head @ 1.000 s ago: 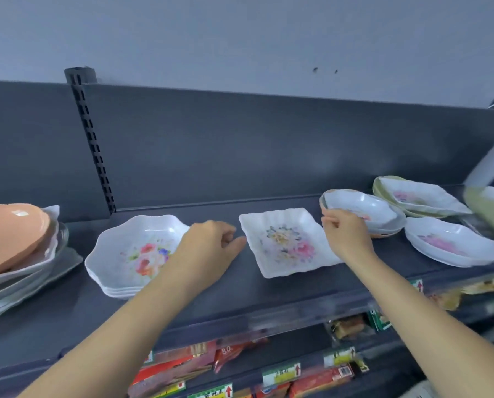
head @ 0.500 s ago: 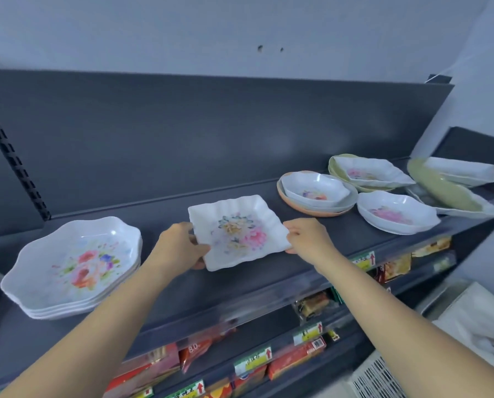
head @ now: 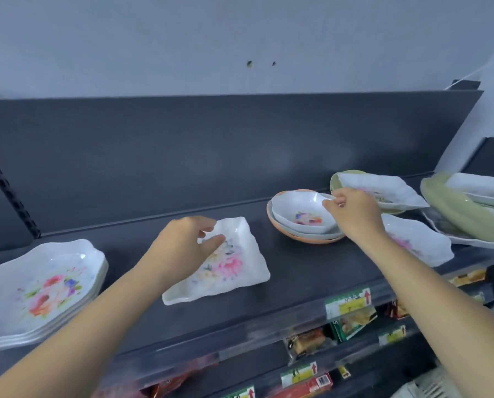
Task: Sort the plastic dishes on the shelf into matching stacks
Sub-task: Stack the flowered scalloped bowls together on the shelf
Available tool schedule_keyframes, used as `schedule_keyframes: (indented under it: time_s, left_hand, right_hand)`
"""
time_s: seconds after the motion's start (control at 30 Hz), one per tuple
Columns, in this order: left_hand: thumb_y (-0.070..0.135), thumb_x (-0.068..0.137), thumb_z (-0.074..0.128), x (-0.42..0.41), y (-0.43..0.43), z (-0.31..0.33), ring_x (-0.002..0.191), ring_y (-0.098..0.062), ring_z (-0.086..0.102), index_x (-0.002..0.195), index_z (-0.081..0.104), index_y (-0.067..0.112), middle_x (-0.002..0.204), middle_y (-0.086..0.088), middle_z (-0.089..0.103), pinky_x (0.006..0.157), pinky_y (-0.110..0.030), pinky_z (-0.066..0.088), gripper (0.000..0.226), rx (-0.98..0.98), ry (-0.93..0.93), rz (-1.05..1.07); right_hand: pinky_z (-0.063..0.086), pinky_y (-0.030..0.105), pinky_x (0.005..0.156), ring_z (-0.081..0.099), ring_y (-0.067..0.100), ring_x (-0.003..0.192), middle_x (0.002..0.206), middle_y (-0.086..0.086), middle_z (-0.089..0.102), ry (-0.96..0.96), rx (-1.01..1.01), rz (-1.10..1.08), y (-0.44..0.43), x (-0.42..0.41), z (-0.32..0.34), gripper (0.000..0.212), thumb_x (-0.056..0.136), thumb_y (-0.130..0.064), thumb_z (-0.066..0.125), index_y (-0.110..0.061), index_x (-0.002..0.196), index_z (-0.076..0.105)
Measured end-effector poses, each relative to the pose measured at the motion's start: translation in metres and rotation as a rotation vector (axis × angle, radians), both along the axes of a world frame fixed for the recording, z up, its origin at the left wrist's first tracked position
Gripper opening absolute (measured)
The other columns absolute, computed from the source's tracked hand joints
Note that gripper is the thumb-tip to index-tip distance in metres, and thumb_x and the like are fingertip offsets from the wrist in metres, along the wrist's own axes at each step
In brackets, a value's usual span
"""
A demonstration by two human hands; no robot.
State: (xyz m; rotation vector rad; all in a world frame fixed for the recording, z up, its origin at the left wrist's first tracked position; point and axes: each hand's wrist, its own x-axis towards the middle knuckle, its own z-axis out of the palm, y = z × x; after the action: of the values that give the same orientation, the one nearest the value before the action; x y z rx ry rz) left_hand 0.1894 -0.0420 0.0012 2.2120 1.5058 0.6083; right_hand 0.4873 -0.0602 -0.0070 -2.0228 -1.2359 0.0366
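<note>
A white square plate point(head: 234, 268) with pink flowers lies mid-shelf. My left hand point(head: 182, 245) grips its far left corner, thumb on the inside and fingers behind the rim. To its right, a small white floral bowl point(head: 300, 214) sits tilted in a pale bowl on an orange plate point(head: 306, 240). My right hand point(head: 354, 215) pinches that small bowl's right rim. A stack of scalloped white floral plates point(head: 39, 288) stands at the left end.
At the right lie a white wavy dish point(head: 423, 245), a white rectangular dish point(head: 389, 188) on a green plate, and a green oval dish point(head: 463, 211) over white ones. The dark shelf point(head: 297, 280) has a back panel; packaged goods and price tags fill the lower shelves.
My right hand left the square plate's right edge and went right to the small bowl's rim. My left hand shifted onto the plate's far left corner.
</note>
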Motion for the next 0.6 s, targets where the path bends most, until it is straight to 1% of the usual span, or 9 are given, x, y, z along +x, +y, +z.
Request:
schedule_keyframes:
  time_s: [0.07, 0.13, 0.17, 0.23, 0.3, 0.33, 0.4, 0.5, 0.6]
  left_hand:
    - [0.038, 0.090, 0.060, 0.027, 0.005, 0.005, 0.106, -0.010, 0.061, 0.116, 0.064, 0.023, 0.110, 0.011, 0.065, 0.092, -0.032, 0.049, 0.030, -0.015, -0.055, -0.018]
    - [0.036, 0.091, 0.059, 0.057, 0.011, 0.008, 0.102, -0.015, 0.062, 0.103, 0.065, 0.024, 0.098, 0.010, 0.063, 0.083, -0.029, 0.050, 0.018, -0.013, -0.099, -0.036]
    - [0.037, 0.091, 0.060, 0.071, 0.016, 0.006, 0.101, -0.018, 0.063, 0.099, 0.065, 0.023, 0.095, 0.008, 0.063, 0.080, -0.029, 0.049, 0.017, -0.015, -0.117, -0.040]
    - [0.039, 0.090, 0.060, 0.098, 0.030, 0.000, 0.103, -0.020, 0.062, 0.102, 0.069, 0.016, 0.100, 0.001, 0.068, 0.083, -0.028, 0.047, 0.027, -0.047, -0.150, -0.031]
    - [0.041, 0.090, 0.060, 0.121, 0.047, -0.009, 0.096, -0.020, 0.062, 0.100, 0.069, 0.013, 0.096, -0.001, 0.068, 0.084, -0.029, 0.047, 0.032, -0.094, -0.183, -0.006]
    - [0.041, 0.090, 0.058, 0.130, 0.055, -0.013, 0.083, -0.021, 0.058, 0.087, 0.067, 0.013, 0.082, 0.000, 0.063, 0.076, -0.030, 0.045, 0.030, -0.109, -0.188, 0.006]
    - [0.041, 0.091, 0.056, 0.147, 0.070, -0.020, 0.064, -0.021, 0.036, 0.065, 0.043, 0.011, 0.063, -0.001, 0.038, 0.061, -0.030, 0.031, 0.041, -0.129, -0.176, 0.048]
    - [0.037, 0.090, 0.055, 0.162, 0.089, -0.029, 0.058, -0.020, 0.026, 0.059, 0.027, 0.014, 0.058, 0.000, 0.026, 0.055, -0.030, 0.022, 0.048, -0.149, -0.105, 0.120]
    - [0.030, 0.087, 0.058, 0.172, 0.100, -0.035, 0.056, -0.019, 0.027, 0.057, 0.031, 0.012, 0.057, -0.001, 0.029, 0.054, -0.028, 0.024, 0.044, -0.159, -0.036, 0.132]
  right_hand:
    - [0.045, 0.037, 0.069, 0.057, 0.034, 0.081, 0.078, 0.015, 0.063, -0.010, -0.031, 0.002, 0.008, 0.025, 0.001, 0.018, 0.085, -0.022, 0.061, -0.005, 0.081, 0.061]
    - [0.033, 0.034, 0.053, 0.044, 0.029, 0.060, 0.057, 0.010, 0.046, -0.013, -0.079, 0.006, 0.016, 0.046, 0.001, 0.034, 0.084, -0.022, 0.062, -0.008, 0.058, 0.044]
    - [0.025, 0.033, 0.050, 0.036, 0.024, 0.054, 0.053, 0.006, 0.036, -0.026, -0.103, 0.017, 0.020, 0.054, 0.001, 0.043, 0.083, -0.022, 0.063, -0.012, 0.053, 0.033]
    - [0.017, 0.033, 0.049, 0.025, 0.018, 0.050, 0.051, 0.001, 0.025, -0.029, -0.160, 0.045, 0.027, 0.066, 0.002, 0.051, 0.083, -0.023, 0.063, -0.017, 0.052, 0.023]
    - [0.018, 0.032, 0.049, 0.026, 0.018, 0.050, 0.051, 0.002, 0.028, -0.006, -0.221, 0.081, 0.034, 0.077, 0.000, 0.050, 0.081, -0.024, 0.064, -0.017, 0.050, 0.025]
    - [0.021, 0.031, 0.050, 0.031, 0.019, 0.051, 0.052, 0.004, 0.035, 0.015, -0.250, 0.097, 0.039, 0.082, -0.003, 0.047, 0.079, -0.024, 0.065, -0.016, 0.050, 0.029]
    - [0.030, 0.029, 0.054, 0.042, 0.021, 0.056, 0.059, 0.007, 0.048, 0.056, -0.310, 0.123, 0.047, 0.090, -0.007, 0.036, 0.076, -0.027, 0.066, -0.012, 0.054, 0.041]
    - [0.032, 0.028, 0.057, 0.043, 0.022, 0.057, 0.061, 0.008, 0.051, 0.097, -0.361, 0.154, 0.058, 0.094, -0.008, 0.026, 0.071, -0.024, 0.066, -0.010, 0.059, 0.048]
    - [0.024, 0.027, 0.050, 0.036, 0.020, 0.055, 0.057, 0.004, 0.043, 0.080, -0.399, 0.177, 0.069, 0.096, -0.008, 0.034, 0.070, -0.019, 0.066, -0.014, 0.055, 0.035]
